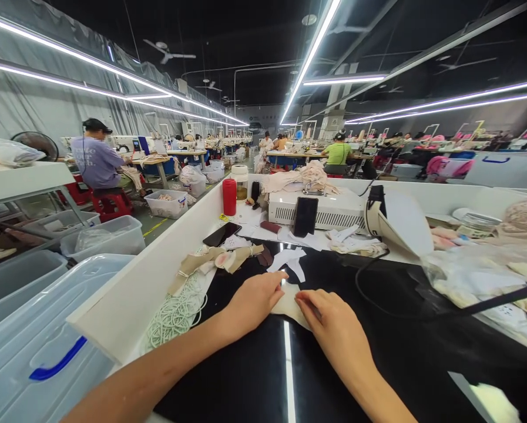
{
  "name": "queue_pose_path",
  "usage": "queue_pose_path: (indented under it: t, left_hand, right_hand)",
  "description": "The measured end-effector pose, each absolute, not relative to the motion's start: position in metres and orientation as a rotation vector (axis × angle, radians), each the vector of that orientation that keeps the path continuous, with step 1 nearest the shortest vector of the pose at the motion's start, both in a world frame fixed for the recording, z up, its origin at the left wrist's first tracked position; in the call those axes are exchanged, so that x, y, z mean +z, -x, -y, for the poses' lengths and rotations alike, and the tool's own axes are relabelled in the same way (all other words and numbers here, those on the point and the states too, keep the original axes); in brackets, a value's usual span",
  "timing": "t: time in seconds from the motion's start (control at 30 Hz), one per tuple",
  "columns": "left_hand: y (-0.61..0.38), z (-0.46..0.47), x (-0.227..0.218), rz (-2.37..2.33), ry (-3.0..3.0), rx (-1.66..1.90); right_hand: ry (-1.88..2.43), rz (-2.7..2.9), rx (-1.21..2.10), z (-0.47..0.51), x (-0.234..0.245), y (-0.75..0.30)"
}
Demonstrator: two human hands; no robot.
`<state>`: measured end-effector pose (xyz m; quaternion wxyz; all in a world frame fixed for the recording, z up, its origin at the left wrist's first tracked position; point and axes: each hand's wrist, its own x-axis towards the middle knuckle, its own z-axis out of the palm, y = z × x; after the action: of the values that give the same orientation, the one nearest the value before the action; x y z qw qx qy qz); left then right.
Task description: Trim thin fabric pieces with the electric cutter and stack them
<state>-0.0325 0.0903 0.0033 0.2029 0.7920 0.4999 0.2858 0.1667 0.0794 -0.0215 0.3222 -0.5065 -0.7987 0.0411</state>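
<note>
A small cream fabric piece lies low over the glossy black tabletop, between my two hands. My left hand is closed at its left edge, fingers and thumb drawn together. On the opposite edge, my right hand pinches the piece between thumb and fingers. Just beyond the fingertips rests a curved white paper-like cutout. Left of my left hand are beige fabric scraps and a tangle of pale green cord. My palms face away from view.
A white machine with a phone leaning on it stands at the back, near a red canister. A black cable crosses the right side, by bagged pieces. A white ledge borders the left.
</note>
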Motion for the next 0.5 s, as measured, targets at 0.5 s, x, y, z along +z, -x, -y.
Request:
queue_pose_path:
  t: [0.5]
  left_hand:
    - [0.035, -0.092, -0.016, -1.542, -2.414, 0.668]
  right_hand:
    - [1.159, 2.071, -0.057, -0.067, -0.030, -0.168]
